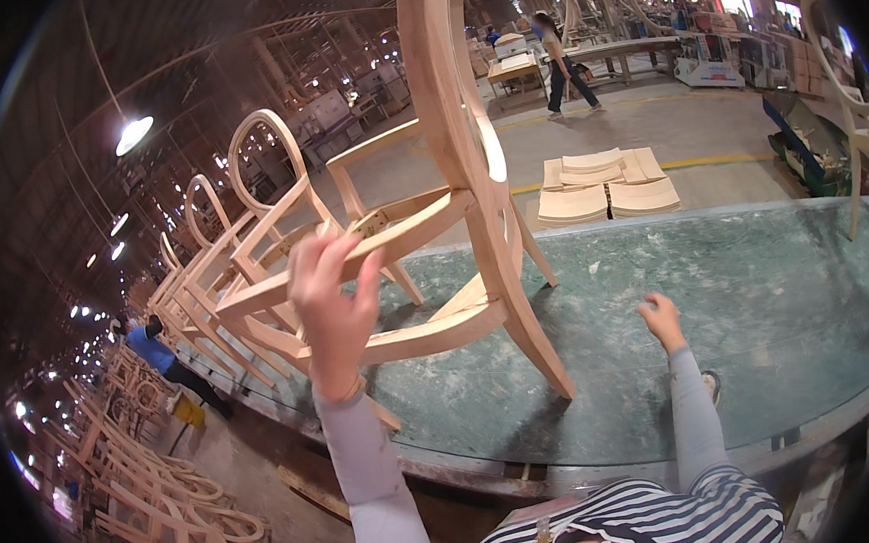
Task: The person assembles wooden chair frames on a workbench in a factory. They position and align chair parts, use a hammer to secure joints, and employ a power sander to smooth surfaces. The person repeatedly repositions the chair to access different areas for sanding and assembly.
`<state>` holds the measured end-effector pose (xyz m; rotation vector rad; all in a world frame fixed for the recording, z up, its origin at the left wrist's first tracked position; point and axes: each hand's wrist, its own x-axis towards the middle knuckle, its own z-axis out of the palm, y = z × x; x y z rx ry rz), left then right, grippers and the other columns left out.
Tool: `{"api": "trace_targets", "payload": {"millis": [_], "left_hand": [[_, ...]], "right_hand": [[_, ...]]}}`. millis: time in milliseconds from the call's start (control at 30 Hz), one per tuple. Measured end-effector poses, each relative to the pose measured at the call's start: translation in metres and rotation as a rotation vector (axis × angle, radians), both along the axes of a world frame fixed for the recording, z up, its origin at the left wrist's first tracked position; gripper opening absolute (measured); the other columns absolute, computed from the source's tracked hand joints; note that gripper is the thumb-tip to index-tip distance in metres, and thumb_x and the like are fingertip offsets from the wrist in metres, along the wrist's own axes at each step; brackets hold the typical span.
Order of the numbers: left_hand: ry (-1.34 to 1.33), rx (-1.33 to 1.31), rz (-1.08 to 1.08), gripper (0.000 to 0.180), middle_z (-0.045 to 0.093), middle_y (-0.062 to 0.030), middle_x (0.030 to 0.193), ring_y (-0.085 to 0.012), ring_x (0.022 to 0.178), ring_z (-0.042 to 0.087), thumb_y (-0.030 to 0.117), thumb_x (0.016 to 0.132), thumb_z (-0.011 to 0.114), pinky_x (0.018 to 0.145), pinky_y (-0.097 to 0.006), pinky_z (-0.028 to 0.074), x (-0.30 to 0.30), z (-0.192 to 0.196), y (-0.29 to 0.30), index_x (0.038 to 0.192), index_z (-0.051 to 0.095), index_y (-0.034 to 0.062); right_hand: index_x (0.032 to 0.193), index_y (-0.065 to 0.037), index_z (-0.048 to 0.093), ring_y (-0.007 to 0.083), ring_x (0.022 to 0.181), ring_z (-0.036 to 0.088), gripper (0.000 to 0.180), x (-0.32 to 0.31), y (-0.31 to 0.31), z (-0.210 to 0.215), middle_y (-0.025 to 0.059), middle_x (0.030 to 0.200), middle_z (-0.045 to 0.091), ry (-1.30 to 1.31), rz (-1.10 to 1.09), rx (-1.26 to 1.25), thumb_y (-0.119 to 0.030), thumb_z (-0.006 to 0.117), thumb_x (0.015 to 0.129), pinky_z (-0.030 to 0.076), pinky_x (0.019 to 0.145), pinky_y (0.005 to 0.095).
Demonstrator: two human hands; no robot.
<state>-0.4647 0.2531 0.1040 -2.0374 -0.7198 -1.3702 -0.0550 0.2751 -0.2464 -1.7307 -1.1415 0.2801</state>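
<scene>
Wide, curved view from a worker's head, looking down onto a long green table (611,390) with a scuffed top. An unfinished pale wooden chair frame (493,243) stands on it, slightly left of centre, its tall back rising out of the top of view.

The left grip (335,302) is raised in front of the chair's upper side rail (417,230), overlapping it, thumb apart from bent fingers. It is slightly blurred; I cannot tell whether it touches or grasps the rail. The right grip (662,319) is held over the table, well to the right of the chair and apart from it, fingers curled; whether it is fully clenched or has something small inside cannot be told.

The chair's nearest leg comes down inside the table's near edge, with a strip of green between. To the right of the legs, a broad stretch of surface reaches toward another chair frame (851,112) at the far right. On the left, space is tighter: a row of similar chairs (267,167) recedes close behind. Past the far edge are curved pale wood panels (608,186). A person in blue (151,347) stands at far left; another person (559,65) walks beyond.
</scene>
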Motion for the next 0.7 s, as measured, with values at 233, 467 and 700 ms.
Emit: {"api": "trace_targets", "payload": {"millis": [233, 467, 700], "left_hand": [[0.324, -0.547, 0.421, 0.043, 0.067, -0.0128, 0.084, -0.0282, 0.084, 0.066, 0.045, 0.075, 0.068, 0.072, -0.037, 0.052, 0.079, 0.011, 0.038, 0.09, 0.068, 0.0046], [0.178, -0.356, 0.485, 0.044, 0.062, -0.005, 0.056, -0.0183, 0.049, 0.063, 0.053, 0.079, 0.062, 0.044, -0.029, 0.047, 0.086, -0.003, 0.046, 0.067, 0.069, 0.0103], [0.102, -0.44, 0.4, 0.038, 0.064, -0.0053, 0.06, -0.0195, 0.057, 0.065, 0.045, 0.08, 0.063, 0.052, -0.031, 0.049, 0.09, -0.003, 0.041, 0.067, 0.068, 0.0099]], "right_hand": [[0.122, -0.009, 0.055, 0.0341, 0.126, 0.036, 0.054, 0.019, -0.13, -0.078, 0.016, 0.134, 0.044, -0.179, -0.38, -0.597, -0.03, 0.068, 0.074, 0.029, 0.104, 0.0474], [0.134, -0.012, 0.043, 0.0351, 0.131, 0.03, 0.067, 0.005, -0.162, -0.079, 0.017, 0.143, 0.032, -0.197, -0.389, -0.641, -0.02, 0.069, 0.073, 0.024, 0.106, 0.0508], [0.096, -0.005, 0.066, 0.0373, 0.087, 0.062, 0.031, -0.041, -0.166, -0.059, 0.018, 0.088, 0.067, -0.218, 0.104, -0.554, -0.027, 0.067, 0.075, 0.048, 0.077, 0.0404]]}}
